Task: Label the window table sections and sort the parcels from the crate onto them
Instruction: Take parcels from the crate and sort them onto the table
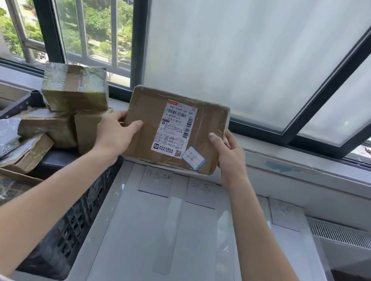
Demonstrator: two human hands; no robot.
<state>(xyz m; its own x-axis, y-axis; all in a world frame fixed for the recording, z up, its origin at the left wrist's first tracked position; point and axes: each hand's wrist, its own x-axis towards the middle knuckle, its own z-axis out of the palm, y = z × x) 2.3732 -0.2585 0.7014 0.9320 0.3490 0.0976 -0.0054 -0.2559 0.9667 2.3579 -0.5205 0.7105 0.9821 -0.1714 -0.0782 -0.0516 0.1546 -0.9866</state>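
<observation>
Above the table [160, 247], left hand [115, 131] and right hand [225, 152] clasp the flat parcel [148, 119] by its side edges; it seems stiff, light, slippery with tape.

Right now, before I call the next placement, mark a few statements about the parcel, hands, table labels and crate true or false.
1. The left hand and the right hand hold the flat parcel by its side edges. True.
2. The parcel rests on the table. False: it is held up above it.
3. Three paper labels lie on the table. True.
4. The black crate is empty. False: taped parcels are piled in it.
5. The shipping label faces away from the camera. False: it faces the camera.
</observation>
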